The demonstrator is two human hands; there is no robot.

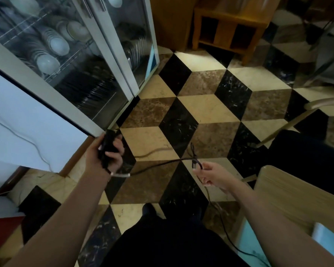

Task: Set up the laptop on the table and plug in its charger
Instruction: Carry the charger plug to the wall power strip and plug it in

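My left hand (106, 153) is closed around the black charger brick (109, 144), held above the tiled floor near the cabinet's corner. A black cable (158, 165) runs from the brick to my right hand (212, 176), which pinches the cable at a small loop with a tie. From there the cable drops past my legs toward the lower right. The wooden table (289, 197) shows only its corner at the right. No laptop is in view.
A glass-door cabinet (112, 60) full of stacked plates and bowls stands at the left. A white wall with a thin white wire (27, 139) is beside it. A wooden stool (231, 24) stands at the back and a dark chair (305, 149) at the right.
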